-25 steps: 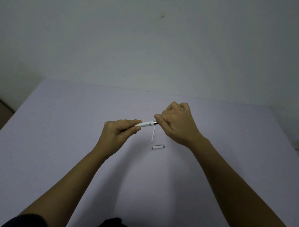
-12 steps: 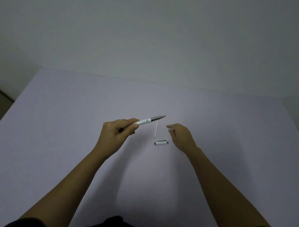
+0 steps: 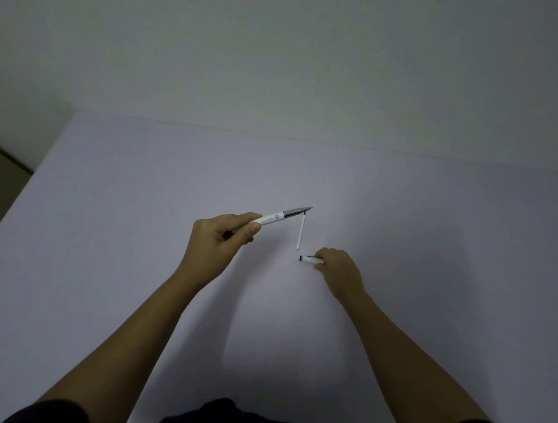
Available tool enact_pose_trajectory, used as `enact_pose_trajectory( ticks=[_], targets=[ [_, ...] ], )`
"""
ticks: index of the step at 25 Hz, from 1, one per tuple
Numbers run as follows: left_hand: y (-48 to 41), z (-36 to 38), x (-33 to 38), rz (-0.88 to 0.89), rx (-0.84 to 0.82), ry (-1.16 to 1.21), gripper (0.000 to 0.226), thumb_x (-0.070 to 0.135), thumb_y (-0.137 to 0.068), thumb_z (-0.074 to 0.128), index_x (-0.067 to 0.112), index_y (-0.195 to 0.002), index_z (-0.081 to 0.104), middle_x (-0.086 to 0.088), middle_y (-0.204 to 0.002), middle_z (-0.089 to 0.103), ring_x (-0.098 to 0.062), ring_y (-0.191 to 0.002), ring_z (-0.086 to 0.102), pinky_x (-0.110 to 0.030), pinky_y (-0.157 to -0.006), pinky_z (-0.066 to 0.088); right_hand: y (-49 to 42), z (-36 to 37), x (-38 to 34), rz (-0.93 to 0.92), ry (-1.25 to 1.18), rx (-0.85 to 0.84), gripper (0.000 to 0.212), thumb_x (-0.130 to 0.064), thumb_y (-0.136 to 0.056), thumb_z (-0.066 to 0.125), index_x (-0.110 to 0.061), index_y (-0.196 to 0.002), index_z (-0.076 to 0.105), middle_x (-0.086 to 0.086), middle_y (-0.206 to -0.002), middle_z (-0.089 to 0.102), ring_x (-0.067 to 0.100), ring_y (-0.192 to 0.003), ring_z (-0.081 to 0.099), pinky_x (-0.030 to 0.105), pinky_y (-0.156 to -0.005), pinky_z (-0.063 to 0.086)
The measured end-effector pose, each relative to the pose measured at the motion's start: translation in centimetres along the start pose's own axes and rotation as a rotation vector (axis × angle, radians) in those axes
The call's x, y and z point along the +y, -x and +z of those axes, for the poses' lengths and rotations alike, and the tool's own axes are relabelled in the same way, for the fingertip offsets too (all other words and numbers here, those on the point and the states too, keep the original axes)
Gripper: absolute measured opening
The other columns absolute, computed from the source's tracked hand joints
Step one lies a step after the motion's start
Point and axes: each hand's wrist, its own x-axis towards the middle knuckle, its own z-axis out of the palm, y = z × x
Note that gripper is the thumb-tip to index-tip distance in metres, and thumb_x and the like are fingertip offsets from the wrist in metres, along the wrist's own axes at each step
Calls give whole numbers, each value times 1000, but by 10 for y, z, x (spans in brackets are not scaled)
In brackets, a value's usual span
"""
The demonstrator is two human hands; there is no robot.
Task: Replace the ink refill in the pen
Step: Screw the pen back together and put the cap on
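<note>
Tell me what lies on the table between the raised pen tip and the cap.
In the head view, a thin white refill lies on the table between the pen tip and the cap.

I see no text I can read; the white plastic pen barrel (image 3: pixel 271 218) in my left hand (image 3: pixel 217 240) bears only a faint, illegible mark.

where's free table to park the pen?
Bare table left of the left hand, beyond the pen, and right of the right hand. Crowded only between the hands, where refill and cap lie.
</note>
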Motion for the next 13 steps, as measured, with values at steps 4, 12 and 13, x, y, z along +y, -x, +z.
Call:
enact_pose_trajectory(
  ticks=[4, 12, 13],
  targets=[
    [2, -3, -6, -35, -35, 10, 20, 24, -84, 63, 35, -100, 67, -2, -72, 70, -7, -68, 65, -11, -65, 49, 6, -41, -13, 62, -562, 167, 12, -11, -76, 74, -13, -85, 66, -7, -78, 68, -4, -64, 61, 12, -61, 42],
    [4, -9, -10, -31, -59, -63, 20, 26, -85, 63, 43, -95, 67, -1, -69, 69, -14, -66, 62, -12, -61, 44, 19, -103, -36, -103, -869, 250, 22, -9, -84, 65, -25, -98, 70, -5, -96, 72, 4, -89, 64, 8, -79, 47],
    [4, -7, -9, -21, -61, -72, 20, 25, -85, 63, 43, -94, 68, -1, -68, 68, -16, -66, 61, -12, -60, 43, 19, -104, -39, -106, -880, 248, 23, -9, -85, 65, -28, -98, 69, -7, -96, 71, 4, -90, 64, 8, -80, 46]
  ],
)
